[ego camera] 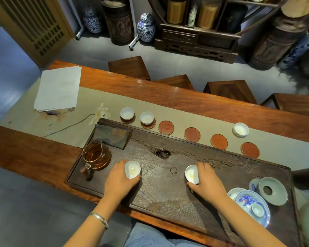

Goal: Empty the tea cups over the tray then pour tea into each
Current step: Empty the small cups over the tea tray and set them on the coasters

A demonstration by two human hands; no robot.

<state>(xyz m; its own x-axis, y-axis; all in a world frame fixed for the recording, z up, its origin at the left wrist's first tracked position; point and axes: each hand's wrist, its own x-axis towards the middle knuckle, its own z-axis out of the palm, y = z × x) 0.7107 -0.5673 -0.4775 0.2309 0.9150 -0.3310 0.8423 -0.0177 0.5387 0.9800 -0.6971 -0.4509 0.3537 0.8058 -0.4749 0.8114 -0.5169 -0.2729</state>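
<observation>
Two cups are held over the dark wooden tray (221, 168), one in each hand, both tipped on their sides with their mouths turned inward toward each other. The left hand (118, 182) curls its fingers and thumb round the left cup (132, 169), which hangs just right of the glass pitcher (96, 155) of amber tea standing at the tray's left end. The right hand (208, 180) grips the right cup (192, 174) the same way, thumb below and fingers above. Each cup shows a faint yellowish trace inside (whether any liquid is falling cannot be told). A small ring (173, 170) lies on the tray between the two cups, and a drain hole (162, 153) sits farther back.

Beyond the tray, on the pale runner (100, 98), a row of round coasters runs left to right. The first two carry upright white cups, far-left cup (127, 113) and second cup (147, 118); four red coasters (192, 134) are bare. Another cup (240, 129) stands on the runner past the row's right end, not on a coaster.

At the tray's right end lie a blue-and-white lid (252, 205) and a grey-green strainer (273, 190). A silver bracelet (99, 219) circles the left wrist. A stack of paper (58, 88) rests at the table's far left.
</observation>
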